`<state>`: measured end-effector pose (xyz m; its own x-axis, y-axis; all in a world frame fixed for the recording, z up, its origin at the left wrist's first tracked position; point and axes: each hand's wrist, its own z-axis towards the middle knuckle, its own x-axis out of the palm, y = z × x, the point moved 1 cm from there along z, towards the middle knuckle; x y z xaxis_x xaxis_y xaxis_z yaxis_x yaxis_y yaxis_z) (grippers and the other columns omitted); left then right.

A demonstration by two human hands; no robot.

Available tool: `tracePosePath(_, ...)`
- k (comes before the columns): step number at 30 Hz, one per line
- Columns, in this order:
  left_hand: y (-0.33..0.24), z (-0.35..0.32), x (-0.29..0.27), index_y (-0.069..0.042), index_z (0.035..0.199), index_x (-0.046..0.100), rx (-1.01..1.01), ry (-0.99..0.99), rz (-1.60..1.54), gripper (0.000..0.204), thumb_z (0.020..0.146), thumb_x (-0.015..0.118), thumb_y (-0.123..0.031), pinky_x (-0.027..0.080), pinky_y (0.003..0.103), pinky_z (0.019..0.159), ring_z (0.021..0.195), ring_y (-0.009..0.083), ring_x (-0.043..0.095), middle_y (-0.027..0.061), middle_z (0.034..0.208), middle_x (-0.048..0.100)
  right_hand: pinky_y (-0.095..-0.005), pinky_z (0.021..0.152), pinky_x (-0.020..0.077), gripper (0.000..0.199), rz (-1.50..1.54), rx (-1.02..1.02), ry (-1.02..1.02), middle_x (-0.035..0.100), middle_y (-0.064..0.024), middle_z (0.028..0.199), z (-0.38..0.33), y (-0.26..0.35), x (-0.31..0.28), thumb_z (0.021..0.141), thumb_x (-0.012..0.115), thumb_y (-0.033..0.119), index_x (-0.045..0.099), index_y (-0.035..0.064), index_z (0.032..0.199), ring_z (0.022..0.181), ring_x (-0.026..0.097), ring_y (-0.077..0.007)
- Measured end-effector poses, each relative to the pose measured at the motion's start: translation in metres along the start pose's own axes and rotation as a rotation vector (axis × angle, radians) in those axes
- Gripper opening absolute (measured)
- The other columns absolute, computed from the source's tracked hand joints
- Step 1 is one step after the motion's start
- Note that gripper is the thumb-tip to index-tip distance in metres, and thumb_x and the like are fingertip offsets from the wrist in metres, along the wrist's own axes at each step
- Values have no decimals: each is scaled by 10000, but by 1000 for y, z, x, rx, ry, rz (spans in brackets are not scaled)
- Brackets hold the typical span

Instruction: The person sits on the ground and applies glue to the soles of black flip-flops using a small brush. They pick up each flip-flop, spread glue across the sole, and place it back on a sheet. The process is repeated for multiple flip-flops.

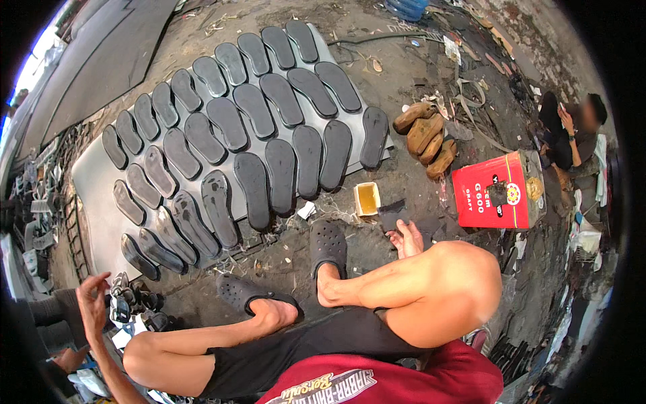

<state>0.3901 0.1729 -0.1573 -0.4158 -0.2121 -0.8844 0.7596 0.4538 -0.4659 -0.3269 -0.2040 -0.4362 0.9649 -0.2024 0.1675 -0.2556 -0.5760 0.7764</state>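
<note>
Beyond my right knee, my right hand point(408, 240) is closed on a dark flat piece point(392, 215), partly hidden by the fingers. Just beside that piece stands a small open box point(367, 199) of yellow, glue-like stuff. At the far left, my left hand point(93, 301) is raised with its fingers apart and nothing in it. Ahead of my feet, rows of black shoe soles point(252, 192) lie on a grey sheet point(96, 176). Several of the nearest soles, such as one wet-looking sole point(196, 223), shine.
A pile of brown wooden shoe lasts point(425, 133) lies right of the sheet. Near it is a large red can point(491, 194). Another person point(572, 131) sits at the far right. Shoes and scraps point(131, 296) are heaped near my left hand. My feet wear dark clogs point(328, 246).
</note>
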Motion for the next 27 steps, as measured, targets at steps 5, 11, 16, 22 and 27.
tracePosePath(5, -23, -38, 70, 14, 1441, 658, -252, 22, -672, 353, 1147, 602, -175, 527, 274, 703, 724, 104, 629, 5, 762, 634, -334, 758, 573, 302, 20, 91, 92, 666, -22, 1050, -9, -29, 11, 1005, 835, 234, 612, 116, 1172, 917, 739, -208)
tracePosePath(11, -77, -97, 212, -113, 1740, 249, -452, 282, -1185, 931, 1005, 798, -274, 584, 414, 1012, 1123, 222, 691, 103, 1271, 680, -336, 765, 594, 296, 23, 112, 101, 694, -43, 1017, 0, -62, 23, 1010, 824, 218, 593, 117, 1165, 925, 756, -224)
tracePosePath(16, -104, -121, 267, -115, 1716, 305, -890, 446, -1530, 788, 1063, 709, -291, 578, 394, 1024, 1147, 259, 698, 123, 1279, 674, -327, 729, 611, 331, 29, 92, 3, 677, -42, 949, 8, -75, -2, 1011, 826, 231, 580, 103, 1191, 930, 772, -234)
tracePosePath(22, -31, -198, 284, -170, 1735, 281, -726, 97, -1609, 754, 1118, 623, -437, 558, 488, 1114, 1291, 323, 666, 170, 1468, 626, -334, 670, 620, 341, -51, 62, -181, 654, -37, 908, 14, -79, -16, 1040, 794, 278, 589, 92, 1238, 789, 730, -197)
tracePosePath(27, -43, -207, 266, -145, 1705, 352, -652, 2, -2005, 712, 1151, 468, -577, 548, 527, 1147, 1361, 372, 631, 187, 1550, 588, -336, 661, 624, 341, -216, 23, -192, 650, -36, 907, 17, -55, -45, 1047, 784, 291, 588, 90, 1240, 763, 715, -188)
